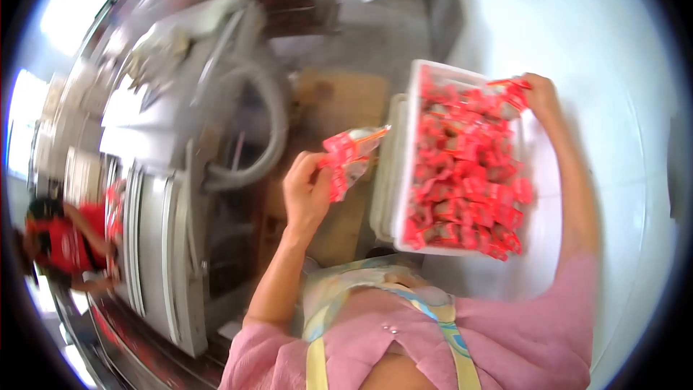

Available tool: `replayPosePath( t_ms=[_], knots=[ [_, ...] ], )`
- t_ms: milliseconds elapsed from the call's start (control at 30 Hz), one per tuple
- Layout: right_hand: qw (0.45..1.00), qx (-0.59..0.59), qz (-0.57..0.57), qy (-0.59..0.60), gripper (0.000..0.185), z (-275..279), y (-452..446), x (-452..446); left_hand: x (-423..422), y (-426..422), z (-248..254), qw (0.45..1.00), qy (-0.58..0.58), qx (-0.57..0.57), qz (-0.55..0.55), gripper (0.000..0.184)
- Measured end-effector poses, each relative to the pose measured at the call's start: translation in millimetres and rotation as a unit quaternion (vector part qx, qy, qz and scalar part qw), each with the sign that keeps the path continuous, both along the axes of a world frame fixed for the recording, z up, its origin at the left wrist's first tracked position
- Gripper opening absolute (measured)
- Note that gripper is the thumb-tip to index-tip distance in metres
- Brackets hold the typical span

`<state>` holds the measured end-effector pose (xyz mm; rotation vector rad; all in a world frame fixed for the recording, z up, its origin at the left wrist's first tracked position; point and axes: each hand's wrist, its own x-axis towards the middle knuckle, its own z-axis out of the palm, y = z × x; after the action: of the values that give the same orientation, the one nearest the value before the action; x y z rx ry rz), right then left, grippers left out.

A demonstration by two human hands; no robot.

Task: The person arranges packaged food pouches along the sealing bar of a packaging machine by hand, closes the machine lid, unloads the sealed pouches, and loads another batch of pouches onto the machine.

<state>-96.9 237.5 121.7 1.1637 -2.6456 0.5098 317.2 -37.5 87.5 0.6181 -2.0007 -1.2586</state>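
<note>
My left hand [306, 184] pinches the edge of a red packet with a clear window [354, 153], raised to the left of a white crate. At the crate's far right corner, my right hand [543, 98] is closed on another red packet [512, 95], just over the pile. The white crate [413, 130] is full of many small red packets [469, 173] with brownish-grey contents. What exactly the packets contain is too small to make out.
A grey machine with a curved hose [274, 115] stands to the left. Cardboard [339, 101] lies on the floor beyond. A pale wall [613, 130] runs along the right. A person in a red top [76, 242] works at far left.
</note>
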Motion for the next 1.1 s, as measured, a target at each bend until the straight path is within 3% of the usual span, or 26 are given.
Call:
replayPosePath(
  t_ms=[100, 200, 300, 433, 467, 500, 567, 667, 867, 1000, 1100],
  knots=[
    [0.997, -0.030, 0.063, -0.043, 0.011, 44, -68, 74, 55, -23, -16, 0.995, 0.059, 0.065, 0.053, 0.010],
    [0.983, -0.055, 0.143, -0.104, 0.016, 60, -153, 171, 132, -48, -7, 0.992, 0.056, 0.018, 0.109, 0.009],
    [0.927, -0.118, 0.289, -0.210, 0.021, 29, -251, 265, 230, -85, -8, 0.984, 0.026, -0.057, 0.168, 0.012],
    [0.854, -0.078, 0.431, -0.281, 0.016, 8, -380, 441, 369, -128, 0, 0.953, -0.040, -0.117, 0.276, 0.017],
    [0.854, -0.061, 0.434, -0.281, 0.016, 1, -407, 482, 401, -138, -6, 0.941, -0.059, -0.130, 0.308, 0.017],
    [0.819, -0.076, 0.462, -0.331, 0.017, -7, -435, 522, 431, -148, -6, 0.925, -0.081, -0.156, 0.337, 0.016],
    [0.805, -0.108, 0.507, -0.288, 0.017, -26, -491, 593, 488, -172, -16, 0.899, -0.117, -0.172, 0.385, 0.012],
    [0.777, -0.159, 0.522, -0.313, 0.014, -52, -554, 687, 558, -204, -31, 0.852, -0.189, -0.229, 0.431, 0.008],
    [0.813, -0.152, 0.498, -0.261, 0.021, -134, -623, 774, 618, -229, -88, 0.803, -0.247, -0.281, 0.463, 0.012],
    [0.821, -0.131, 0.449, -0.327, 0.011, -138, -606, 777, 606, -209, -98, 0.841, -0.275, -0.239, 0.399, 0.022],
    [0.802, -0.130, 0.511, -0.280, 0.012, -144, -602, 761, 605, -201, -94, 0.853, -0.248, -0.193, 0.417, 0.029]
  ],
)
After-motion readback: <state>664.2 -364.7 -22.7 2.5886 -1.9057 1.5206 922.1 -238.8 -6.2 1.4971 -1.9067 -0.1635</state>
